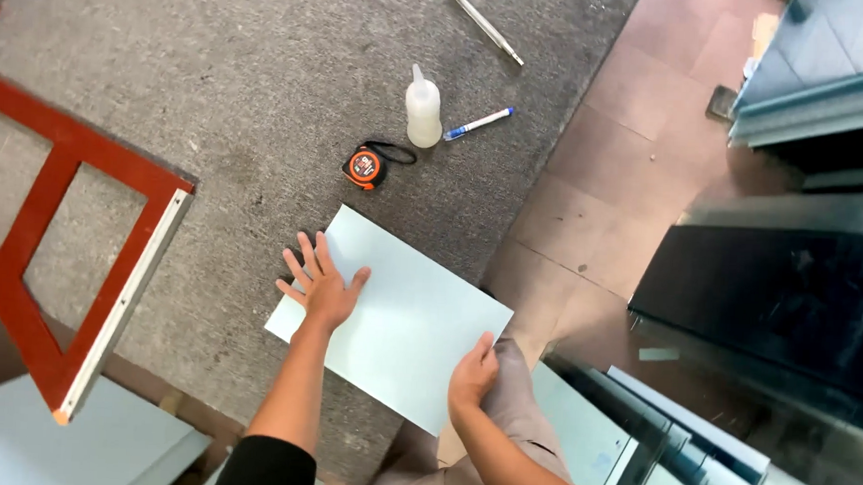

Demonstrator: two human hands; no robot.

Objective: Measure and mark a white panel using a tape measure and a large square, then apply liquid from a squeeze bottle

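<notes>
A pale rectangular glass sheet (402, 308) lies on a grey carpeted table (245, 93), its near corner hanging past the table's edge. My left hand (319, 283) rests flat on the sheet's left side with fingers spread. At the sheet's near right edge my right hand (473, 370) grips the rim, thumb on top.
An orange tape measure (364, 166), a white squeeze bottle (423, 108), a blue-capped marker (479, 124) and a metal rod tool (486, 25) lie beyond the sheet. A red T-square frame (77, 259) sits at left. Stacked glass panes (664, 442) stand at lower right, dark panels (783, 303) beside them.
</notes>
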